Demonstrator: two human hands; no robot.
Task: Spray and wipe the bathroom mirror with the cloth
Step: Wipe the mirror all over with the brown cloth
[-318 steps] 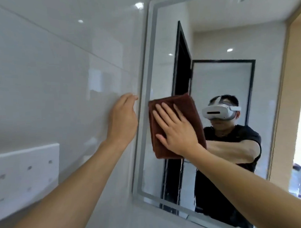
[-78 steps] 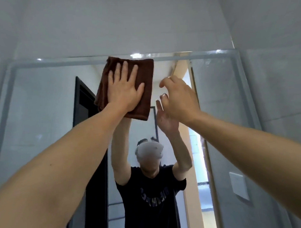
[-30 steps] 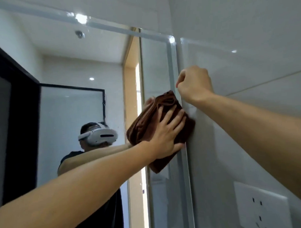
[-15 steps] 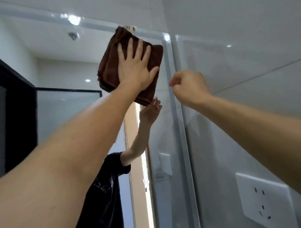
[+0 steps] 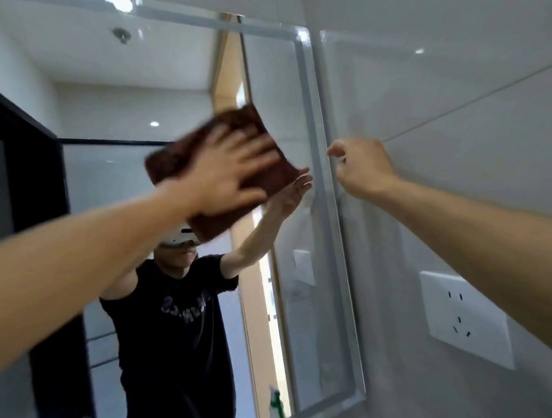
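The bathroom mirror (image 5: 277, 93) fills the left and middle of the head view, with a frosted border down its right edge. A folded brown cloth (image 5: 269, 177) lies flat against the glass at mid height, blurred by motion. My left hand (image 5: 233, 176) presses on it with straight, spread fingers. My right hand (image 5: 361, 168) hovers by the wall tile just right of the mirror's edge, its fingers loosely curled and holding nothing. A green spray bottle (image 5: 277, 405) shows only as a reflection at the mirror's bottom.
A white wall socket (image 5: 463, 318) sits on the grey tiled wall (image 5: 451, 77) to the right of the mirror. The mirror reflects a person in a black shirt with a white headset, a dark door frame and a lit doorway.
My left hand has slid the cloth down and left from the mirror's top right corner to mid height. My right hand has stayed by the mirror's right edge.
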